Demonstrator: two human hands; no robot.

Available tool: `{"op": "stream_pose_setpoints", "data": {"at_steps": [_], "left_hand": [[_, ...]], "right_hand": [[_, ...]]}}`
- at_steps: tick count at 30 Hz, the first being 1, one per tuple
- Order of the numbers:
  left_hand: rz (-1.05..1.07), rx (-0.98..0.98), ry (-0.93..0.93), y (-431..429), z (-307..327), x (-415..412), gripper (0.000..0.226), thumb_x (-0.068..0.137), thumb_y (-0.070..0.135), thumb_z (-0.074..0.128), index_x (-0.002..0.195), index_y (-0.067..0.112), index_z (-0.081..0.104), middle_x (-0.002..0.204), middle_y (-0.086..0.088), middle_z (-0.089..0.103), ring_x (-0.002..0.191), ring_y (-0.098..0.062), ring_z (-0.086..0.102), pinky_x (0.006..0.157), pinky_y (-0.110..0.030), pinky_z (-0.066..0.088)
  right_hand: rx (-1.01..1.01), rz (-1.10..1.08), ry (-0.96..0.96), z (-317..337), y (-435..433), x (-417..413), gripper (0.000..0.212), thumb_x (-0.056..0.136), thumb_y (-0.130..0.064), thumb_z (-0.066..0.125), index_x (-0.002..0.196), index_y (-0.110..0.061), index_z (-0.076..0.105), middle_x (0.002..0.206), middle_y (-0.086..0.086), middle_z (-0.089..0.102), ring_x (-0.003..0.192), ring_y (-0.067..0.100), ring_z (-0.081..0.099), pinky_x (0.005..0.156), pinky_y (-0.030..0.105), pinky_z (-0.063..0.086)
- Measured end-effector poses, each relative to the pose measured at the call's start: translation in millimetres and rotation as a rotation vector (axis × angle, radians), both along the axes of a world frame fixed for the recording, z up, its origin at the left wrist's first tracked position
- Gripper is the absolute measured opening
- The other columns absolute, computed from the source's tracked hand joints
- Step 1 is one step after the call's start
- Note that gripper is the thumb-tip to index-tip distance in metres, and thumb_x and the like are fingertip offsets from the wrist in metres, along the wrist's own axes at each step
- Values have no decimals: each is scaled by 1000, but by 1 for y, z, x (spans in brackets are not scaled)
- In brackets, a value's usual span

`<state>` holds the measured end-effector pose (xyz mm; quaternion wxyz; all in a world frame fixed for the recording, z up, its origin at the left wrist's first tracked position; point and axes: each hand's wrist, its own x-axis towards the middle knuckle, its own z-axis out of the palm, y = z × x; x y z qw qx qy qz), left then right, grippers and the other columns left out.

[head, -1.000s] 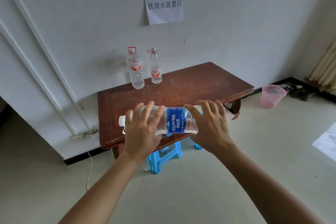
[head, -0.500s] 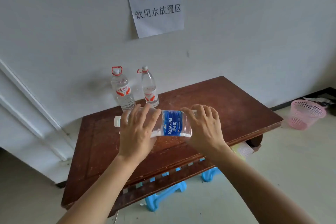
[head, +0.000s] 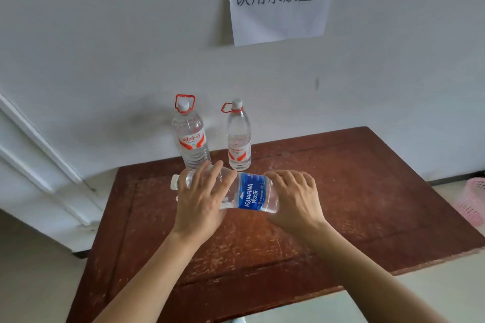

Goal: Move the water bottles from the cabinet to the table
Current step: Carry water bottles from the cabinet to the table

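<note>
I hold a clear Aquafina bottle [head: 250, 193] with a blue label sideways over the brown wooden table [head: 367, 191], its white cap pointing left. My left hand [head: 202, 202] grips its neck end and my right hand [head: 295, 198] grips its base end. Two clear bottles with red labels and red carry rings stand upright at the table's back edge by the wall: the left bottle [head: 190, 136] and the right bottle [head: 238, 139], both just beyond my hands.
A white wall rises behind the table with a paper sign [head: 279, 0] taped on it. A pink mesh basket [head: 473, 199] stands on the floor at the right edge. The table's right half is bare wood.
I have come closer to the table, which now fills the lower view. The bottle, still held in both hands, has moved from in front of the table to over its top.
</note>
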<state>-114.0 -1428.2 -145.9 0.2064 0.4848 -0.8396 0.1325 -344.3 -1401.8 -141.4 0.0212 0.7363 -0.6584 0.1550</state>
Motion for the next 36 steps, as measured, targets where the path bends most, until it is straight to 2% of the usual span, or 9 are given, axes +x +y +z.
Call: {"op": "stream_pose_setpoints", "data": {"at_steps": [12,16,19,21,23,25,28,31,36], "left_hand": [[95,307,69,-98,-108,51,79,65,39,92,135,24,59,144,-10,54,134,-32,51,108,-66,35],[231,490,79,-94,-138,51,74,68,38,91,134,24,61,142,-13,55,134,-36,51,106,-66,38],[429,649,187,-82,-148,44,84,75,40,86,148,26,46,153,-19,41,145,-38,35,115,-61,31],[569,710,316,-73,-153,36,97,77,37,85,156,26,29,160,-19,25,151,-36,20,119,-56,29],[717,731,642,-67,-153,28,102,75,32,87,156,22,25,162,-15,20,151,-31,19,116,-49,32],[929,818,1195,-73,-150,25,96,77,31,84,153,23,27,156,-10,32,139,-24,37,107,-43,39],[1149,1142,1935,-95,-147,30,75,85,52,73,146,27,36,142,-9,49,123,-28,52,100,-54,47],[1258,1226,2007,-115,-148,38,82,73,66,78,137,26,44,130,-14,53,117,-38,56,95,-60,52],[1288,1229,2000,-138,-136,30,65,79,39,78,133,14,52,126,-19,61,106,-41,66,86,-62,56]], "right_hand": [[296,24,47,-88,-101,52,72,72,-63,71,134,-31,53,127,-8,62,120,21,59,104,45,42],[461,69,85,-119,-118,61,76,68,-61,71,134,-33,48,129,-7,59,122,23,56,105,47,41],[554,124,95,-138,-126,61,76,68,-58,72,135,-33,45,129,-6,56,122,23,54,106,47,40],[602,176,108,-146,-135,55,84,66,-60,74,139,-33,42,131,-5,54,122,23,53,107,47,40],[647,240,137,-149,-147,49,94,64,-63,76,143,-31,38,133,-3,52,121,23,52,107,47,41],[671,289,169,-152,-155,46,99,63,-64,78,145,-29,36,133,-1,52,121,23,52,106,46,42],[667,309,170,-156,-157,45,99,63,-61,79,145,-26,36,132,0,52,120,23,52,106,45,42],[613,304,147,-162,-147,47,93,65,-55,79,143,-25,37,130,1,52,119,23,52,105,46,43],[528,258,83,-165,-132,47,81,72,-46,77,139,-24,38,126,2,53,118,25,53,107,44,40]]}}
